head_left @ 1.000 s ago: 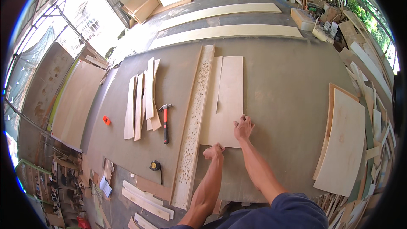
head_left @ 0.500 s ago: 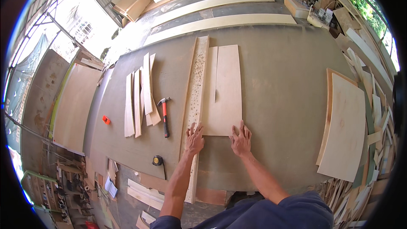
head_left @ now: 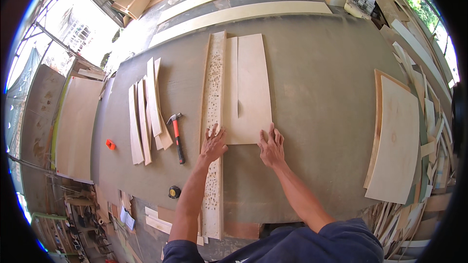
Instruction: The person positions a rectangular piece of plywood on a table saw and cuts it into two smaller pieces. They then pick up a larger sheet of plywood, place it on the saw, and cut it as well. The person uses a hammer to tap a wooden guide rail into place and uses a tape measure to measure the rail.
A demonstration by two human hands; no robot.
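A pale plywood panel (head_left: 253, 92) lies flat on the big brown worktable, a narrow slit running down from its far edge. Along its left side lies a long speckled wooden board (head_left: 213, 78) with raised edge strips. My left hand (head_left: 213, 144) rests on that board with its fingers spread, close to the panel's near left corner. At the panel's near right corner, my right hand (head_left: 271, 148) has its thumb and bent fingers on the plywood. A hammer (head_left: 176, 139) with a red and black handle lies left of the board, beside several thin wooden strips (head_left: 141, 122).
A tape measure (head_left: 174, 192) and a small orange object (head_left: 110, 144) sit on the left part of the worktable (head_left: 321, 117). Stacked plywood pieces (head_left: 396, 141) lie at its right edge. Two long pale boards (head_left: 239, 14) stretch beyond the far edge. Offcuts crowd the right side.
The view has shifted, so the table and its things appear higher and farther left. Both hands stay at the panel's near end; the right hand's fingers look more bent at the corner.
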